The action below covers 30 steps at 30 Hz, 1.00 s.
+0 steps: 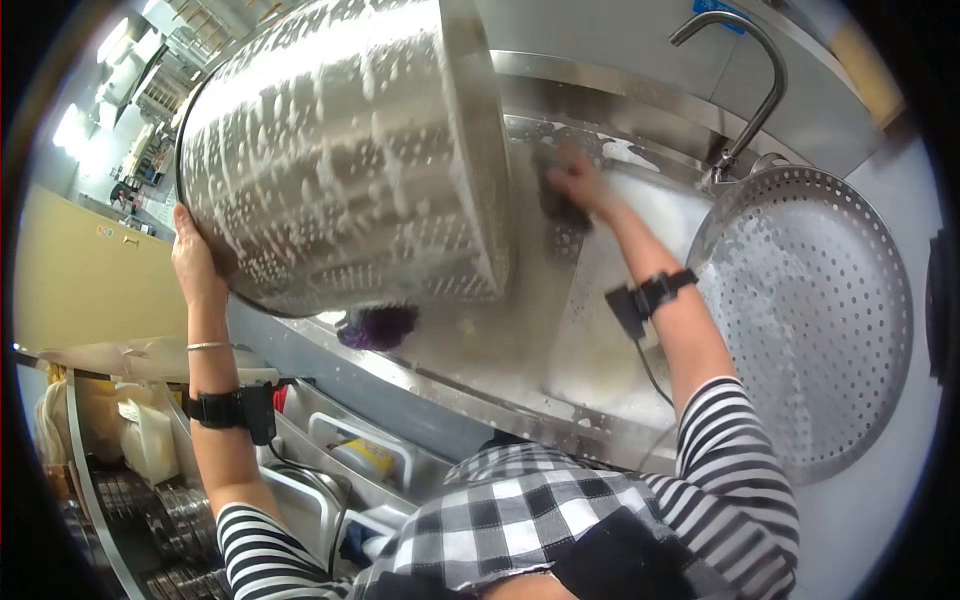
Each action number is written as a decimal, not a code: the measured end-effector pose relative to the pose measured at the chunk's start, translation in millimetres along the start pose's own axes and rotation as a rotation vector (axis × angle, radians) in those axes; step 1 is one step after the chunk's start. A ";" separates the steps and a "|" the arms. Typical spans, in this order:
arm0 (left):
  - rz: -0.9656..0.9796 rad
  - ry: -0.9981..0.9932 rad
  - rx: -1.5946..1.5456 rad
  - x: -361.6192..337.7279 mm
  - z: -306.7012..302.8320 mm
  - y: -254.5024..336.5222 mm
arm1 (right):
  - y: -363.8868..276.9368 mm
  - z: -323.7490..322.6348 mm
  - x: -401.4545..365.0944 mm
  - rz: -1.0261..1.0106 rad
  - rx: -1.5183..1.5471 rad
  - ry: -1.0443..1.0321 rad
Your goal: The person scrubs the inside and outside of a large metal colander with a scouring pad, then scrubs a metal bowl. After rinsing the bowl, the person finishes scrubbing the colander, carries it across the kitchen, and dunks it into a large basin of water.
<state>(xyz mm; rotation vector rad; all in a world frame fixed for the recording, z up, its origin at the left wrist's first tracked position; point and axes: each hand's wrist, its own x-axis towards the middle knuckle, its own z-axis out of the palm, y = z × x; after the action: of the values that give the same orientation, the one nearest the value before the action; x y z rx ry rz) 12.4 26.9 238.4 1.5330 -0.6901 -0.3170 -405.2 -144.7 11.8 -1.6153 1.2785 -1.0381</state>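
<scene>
A large steel pot (330, 150), streaked with white suds, lies tipped on its side at the upper left, above the sink. My left hand (197, 258) grips its rim at the lower left, with the fingers partly hidden behind the rim. Over the sink (500, 350), to the right of the pot, my right hand (585, 185) is blurred by motion. It is closed on a dark scrubbing pad (560, 190), also smeared. Below the pot, a purple bunched scrubber (378, 327) rests by the sink's near edge.
A round perforated steel strainer (800, 330) with suds stands at the right. The curved faucet (770, 75) rises behind it. Suds and a pale board-like surface (620, 300) show in the sink. Shelves with stacked metal items (150, 510) and white-framed bins (360, 450) are at lower left.
</scene>
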 end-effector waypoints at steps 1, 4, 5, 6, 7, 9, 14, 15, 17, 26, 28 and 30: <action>-0.003 0.003 -0.001 -2.2 4.9 2.3 | 23.7 -3.2 32.0 -0.218 -0.188 0.244; -0.066 -0.056 0.003 29.2 -2.6 -15.6 | 38.9 -36.3 28.4 0.104 -0.456 0.065; -0.076 -0.046 0.001 31.8 2.3 -16.5 | 51.1 -32.4 5.6 0.085 -0.581 -0.026; -0.071 -0.109 -0.119 27.8 9.2 -15.4 | 80.7 -19.3 -25.2 0.062 -0.705 -0.125; -0.060 -0.159 -0.240 24.2 14.4 -14.0 | 135.3 4.0 -62.5 -0.175 -0.378 -0.159; -0.069 -0.216 -0.178 22.0 13.8 -9.5 | 39.9 53.1 -129.5 -0.126 -0.663 -0.640; -0.160 -0.357 -0.288 -5.1 17.2 7.9 | -60.3 224.0 -156.5 -0.624 -0.419 -0.670; -0.158 -0.348 -0.281 -3.1 13.5 4.0 | -73.6 253.0 -157.5 -0.732 -0.485 -0.549; -0.142 -0.409 -0.333 0.4 9.5 -7.5 | -71.3 296.2 -159.5 -0.687 -0.597 -0.615; -0.154 -0.431 -0.422 -32.0 -3.2 -17.4 | 14.6 148.8 -169.0 -0.307 -0.631 -0.622; -0.091 -0.327 -0.375 -45.7 1.5 -20.9 | 36.4 84.3 -178.2 -0.303 -0.578 -0.413; -0.093 -0.356 -0.407 -66.0 5.5 -21.8 | 58.7 35.2 -177.8 -0.237 -0.676 -0.245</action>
<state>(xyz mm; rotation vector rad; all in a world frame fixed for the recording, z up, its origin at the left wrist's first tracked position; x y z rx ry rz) -37.0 60.8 202.8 1.1302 -0.7753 -0.7659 -417.0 24.2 -75.5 -2.3651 1.3693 -0.5246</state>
